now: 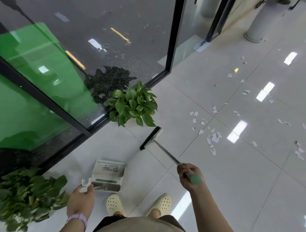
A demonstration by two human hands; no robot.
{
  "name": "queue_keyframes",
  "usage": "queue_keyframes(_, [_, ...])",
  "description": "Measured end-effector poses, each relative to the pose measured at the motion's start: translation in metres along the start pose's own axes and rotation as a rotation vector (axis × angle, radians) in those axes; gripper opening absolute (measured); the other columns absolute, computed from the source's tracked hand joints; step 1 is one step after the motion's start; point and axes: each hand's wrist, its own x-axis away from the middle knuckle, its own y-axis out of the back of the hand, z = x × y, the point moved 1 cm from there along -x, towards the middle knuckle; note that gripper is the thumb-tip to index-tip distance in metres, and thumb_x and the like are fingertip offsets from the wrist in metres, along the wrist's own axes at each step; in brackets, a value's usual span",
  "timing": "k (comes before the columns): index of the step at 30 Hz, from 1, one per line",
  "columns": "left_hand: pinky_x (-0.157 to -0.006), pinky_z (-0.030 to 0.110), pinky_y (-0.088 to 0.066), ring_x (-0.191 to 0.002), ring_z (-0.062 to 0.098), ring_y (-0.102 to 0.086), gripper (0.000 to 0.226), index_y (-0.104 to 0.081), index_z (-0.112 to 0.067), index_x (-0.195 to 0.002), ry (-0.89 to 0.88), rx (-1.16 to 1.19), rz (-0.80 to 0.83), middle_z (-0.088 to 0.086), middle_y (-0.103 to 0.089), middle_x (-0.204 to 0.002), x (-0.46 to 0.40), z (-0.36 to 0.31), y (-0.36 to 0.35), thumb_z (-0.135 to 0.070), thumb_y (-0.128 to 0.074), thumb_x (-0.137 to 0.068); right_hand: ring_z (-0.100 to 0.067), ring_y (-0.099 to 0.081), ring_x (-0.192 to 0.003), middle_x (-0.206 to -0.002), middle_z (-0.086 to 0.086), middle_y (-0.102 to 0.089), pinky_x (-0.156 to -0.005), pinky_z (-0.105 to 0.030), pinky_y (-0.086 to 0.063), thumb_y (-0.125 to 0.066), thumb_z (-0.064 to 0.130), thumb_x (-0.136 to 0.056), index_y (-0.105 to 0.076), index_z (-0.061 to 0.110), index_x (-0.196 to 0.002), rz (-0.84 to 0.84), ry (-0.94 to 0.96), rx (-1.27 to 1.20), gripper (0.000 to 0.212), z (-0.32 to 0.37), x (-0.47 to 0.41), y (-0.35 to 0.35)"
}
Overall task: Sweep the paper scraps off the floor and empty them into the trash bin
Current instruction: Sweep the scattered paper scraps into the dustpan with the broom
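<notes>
Your right hand (188, 175) is clenched around the green grip of the broom handle (166, 154), fingers (183, 169) wrapped over the shaft just above the grip. From those fingers the metal shaft runs forward and to the left, down to the broom head (152, 138), which rests on the floor tiles (215, 188) with its dark edge toward the glass.

Your left hand (81, 198) is grasping the pale handle of the dustpan (109, 177), fingers curled round it; a purple band sits on that wrist. The dustpan stands on the floor just ahead of these fingers, its open tray facing forward, close in front of your cream clogs (113, 202).

The paper scraps (212, 137) lie scattered on the floor, ahead and to the right of the right fingers, beyond the broom head and apart from it; the densest patch sits near a tile joint, with looser pieces trailing further right and forward.

A leafy potted plant (133, 104) stands just beyond the broom head, against the glass partition (63, 59). A second plant (22, 198) sits left of the left fingers.
</notes>
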Motion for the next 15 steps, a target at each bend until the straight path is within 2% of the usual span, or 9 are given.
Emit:
queue_keyframes(3, [-0.08, 0.046, -0.053, -0.088, 0.042, -0.062, 0.032, -0.071, -0.008, -0.101, -0.011, -0.01, 0.023, 0.02, -0.069, -0.095, 0.012, -0.01, -0.018, -0.036, -0.057, -0.098, -0.008, -0.038, -0.034, -0.055, 0.001, -0.036, -0.034, -0.013, -0.038, -0.074, -0.026, -0.037, -0.044, 0.01, -0.075, -0.041, 0.104, 0.101, 0.06, 0.023, 0.028, 0.011])
queue_keyframes(4, [-0.079, 0.044, -0.052, -0.092, 0.043, -0.063, 0.034, -0.07, -0.007, -0.106, -0.01, -0.01, 0.02, 0.022, -0.069, -0.102, 0.014, -0.014, -0.021, -0.037, -0.057, -0.099, -0.008, -0.037, -0.032, -0.052, 0.001, -0.036, -0.032, -0.014, -0.036, -0.072, -0.02, -0.049, -0.043, 0.01, -0.075, -0.094, 0.148, 0.152, 0.049, 0.023, 0.036, 0.011])
queue_keyframes(6, [-0.077, 0.041, -0.046, -0.096, 0.045, -0.061, 0.035, -0.068, -0.006, -0.11, 0.006, 0.013, 0.024, 0.025, -0.068, -0.111, 0.016, -0.021, -0.027, -0.037, -0.055, -0.1, -0.009, -0.036, -0.031, -0.049, 0.0, -0.038, -0.03, -0.015, -0.033, -0.054, -0.006, -0.08, -0.041, 0.012, -0.077, -0.234, 0.253, 0.279, 0.022, 0.022, 0.044, 0.012])
queue_keyframes(7, [-0.077, 0.04, -0.043, -0.095, 0.044, -0.06, 0.034, -0.068, -0.006, -0.109, 0.011, 0.017, 0.033, 0.026, -0.067, -0.112, 0.018, -0.025, -0.029, -0.037, -0.055, -0.101, -0.01, -0.035, -0.032, -0.049, -0.001, -0.039, -0.03, -0.017, -0.031, -0.047, -0.003, -0.086, -0.042, 0.011, -0.077, -0.303, 0.319, 0.358, 0.017, 0.021, 0.047, 0.013])
queue_keyframes(9, [-0.078, 0.04, -0.044, -0.09, 0.04, -0.057, 0.032, -0.067, -0.007, -0.104, 0.008, 0.04, 0.042, 0.025, -0.067, -0.11, 0.025, -0.03, -0.037, -0.037, -0.054, -0.101, -0.012, -0.037, -0.036, -0.055, -0.004, -0.041, -0.033, -0.017, -0.03, -0.047, -0.003, -0.088, -0.046, 0.008, -0.078, -0.388, 0.407, 0.442, 0.015, 0.02, 0.054, 0.017])
queue_keyframes(12, [-0.079, 0.042, -0.049, -0.085, 0.038, -0.057, 0.025, -0.069, -0.011, -0.096, -0.011, 0.123, 0.04, 0.024, -0.069, -0.106, 0.037, -0.037, -0.053, -0.034, -0.059, -0.098, -0.012, -0.038, -0.036, -0.058, -0.005, -0.041, -0.035, -0.015, -0.032, -0.05, -0.003, -0.09, -0.046, 0.006, -0.079, -0.389, 0.452, 0.404, 0.015, 0.034, 0.068, 0.017])
queue_keyframes(15, [-0.082, 0.044, -0.052, -0.091, 0.042, -0.063, 0.026, -0.071, -0.012, -0.1, -0.015, 0.161, 0.05, 0.021, -0.07, -0.106, 0.044, -0.044, -0.068, -0.035, -0.061, -0.098, -0.009, -0.036, -0.033, -0.051, 0.0, -0.035, -0.031, -0.014, -0.032, -0.05, 0.002, -0.094, -0.037, 0.014, -0.081, -0.284, 0.338, 0.305, 0.022, 0.048, 0.08, 0.014])
